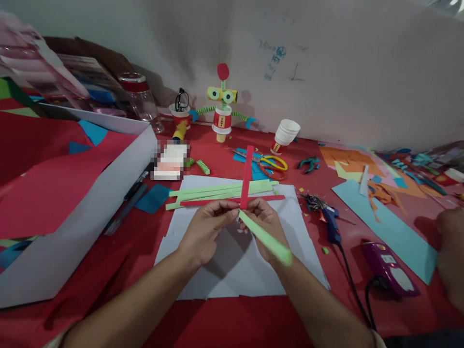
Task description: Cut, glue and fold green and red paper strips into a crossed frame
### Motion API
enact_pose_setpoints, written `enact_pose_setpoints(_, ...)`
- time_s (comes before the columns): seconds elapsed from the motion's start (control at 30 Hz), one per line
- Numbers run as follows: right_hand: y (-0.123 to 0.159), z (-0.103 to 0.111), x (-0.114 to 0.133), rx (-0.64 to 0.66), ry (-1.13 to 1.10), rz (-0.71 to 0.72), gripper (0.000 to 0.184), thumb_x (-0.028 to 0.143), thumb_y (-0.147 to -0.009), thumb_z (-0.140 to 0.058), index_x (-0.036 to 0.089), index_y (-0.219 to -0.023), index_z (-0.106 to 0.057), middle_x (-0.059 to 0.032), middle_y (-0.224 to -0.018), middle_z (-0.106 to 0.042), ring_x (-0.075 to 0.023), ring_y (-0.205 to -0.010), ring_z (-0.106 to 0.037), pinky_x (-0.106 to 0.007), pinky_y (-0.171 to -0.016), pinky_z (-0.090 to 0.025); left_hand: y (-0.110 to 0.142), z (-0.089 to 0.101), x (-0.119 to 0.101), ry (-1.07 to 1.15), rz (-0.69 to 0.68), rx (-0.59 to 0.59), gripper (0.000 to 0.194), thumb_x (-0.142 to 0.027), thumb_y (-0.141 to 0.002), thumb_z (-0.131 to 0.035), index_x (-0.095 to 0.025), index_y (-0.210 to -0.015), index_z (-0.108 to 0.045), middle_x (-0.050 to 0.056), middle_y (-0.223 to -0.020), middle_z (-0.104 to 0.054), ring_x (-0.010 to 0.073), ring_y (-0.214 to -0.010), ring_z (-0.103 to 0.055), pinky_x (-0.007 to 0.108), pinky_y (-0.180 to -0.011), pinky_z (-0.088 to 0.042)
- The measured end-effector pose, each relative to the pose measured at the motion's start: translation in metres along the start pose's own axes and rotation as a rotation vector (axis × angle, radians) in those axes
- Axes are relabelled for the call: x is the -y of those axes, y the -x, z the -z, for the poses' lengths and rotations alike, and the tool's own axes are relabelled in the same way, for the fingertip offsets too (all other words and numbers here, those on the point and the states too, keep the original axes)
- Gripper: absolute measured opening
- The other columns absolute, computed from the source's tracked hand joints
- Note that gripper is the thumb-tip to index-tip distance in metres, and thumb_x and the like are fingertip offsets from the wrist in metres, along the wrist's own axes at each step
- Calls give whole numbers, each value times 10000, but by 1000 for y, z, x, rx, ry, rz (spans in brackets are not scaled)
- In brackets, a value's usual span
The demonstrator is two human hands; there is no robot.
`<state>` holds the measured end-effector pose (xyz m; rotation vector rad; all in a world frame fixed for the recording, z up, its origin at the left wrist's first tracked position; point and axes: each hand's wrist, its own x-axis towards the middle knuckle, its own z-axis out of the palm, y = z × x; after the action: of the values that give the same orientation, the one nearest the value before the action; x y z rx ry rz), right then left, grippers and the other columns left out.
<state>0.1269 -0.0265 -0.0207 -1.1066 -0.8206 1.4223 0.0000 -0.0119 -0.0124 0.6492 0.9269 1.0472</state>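
My left hand (203,233) and my right hand (268,227) meet above a white sheet of paper (232,278), fingers pinched together. Between them they hold a red paper strip (247,174), pointing away from me, and a light green paper strip (268,240), slanting toward my right wrist. The two strips meet at my fingertips; whether they are glued or folded there I cannot tell. Just beyond my hands, several loose green strips (217,192) lie across the sheet. Another red strip (271,198) lies crosswise in front of them.
Scissors (271,162) and pliers (308,165) lie behind. On the right are a blue glue gun (331,224), its cord, and a purple device (389,268). A white box (83,251) of coloured paper stands left. A paper-cup figure (222,118) and stacked cups (286,133) stand by the wall.
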Motion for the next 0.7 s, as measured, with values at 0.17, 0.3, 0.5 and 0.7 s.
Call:
enact_pose_setpoints(0.17,1,-1,2,3,35,11,325,393,-607,-796,203,-702,-550,47,-625,-591,-88,-490,-524,-207,-449,-403,-1,4,-1,-61,-29,-12,179,-222,-569,-796,-173,-690,-673,-13,-644,-643,124,-614,-577,265,-623,-459)
enact_pose_setpoints(0.3,-1,1,0,11,81,5,309,382,-599,-801,198,-698,-574,45,-586,-591,-94,-496,-531,-210,-466,-413,-3,7,-1,-132,-56,19,154,-220,-602,-771,-168,-700,-663,-10,-662,-641,122,-640,-573,259,-648,-451)
enact_pose_setpoints(0.5,0,4,-5,-6,262,110,195,334,-690,-722,213,-827,-652,28,-626,-628,-132,-546,-574,-257,-534,-479,-4,7,-5,-158,-73,-17,176,-227,-597,-768,-164,-722,-662,-5,-688,-632,116,-645,-553,249,-646,-435)
enact_pose_setpoints(0.7,7,1,-3,10,503,298,158,290,-822,-580,199,-751,-688,-25,-653,-666,-177,-596,-629,-295,-595,-507,-6,9,-4,-136,-70,-43,192,-263,-603,-774,-163,-728,-668,-5,-693,-628,108,-634,-543,252,-643,-438)
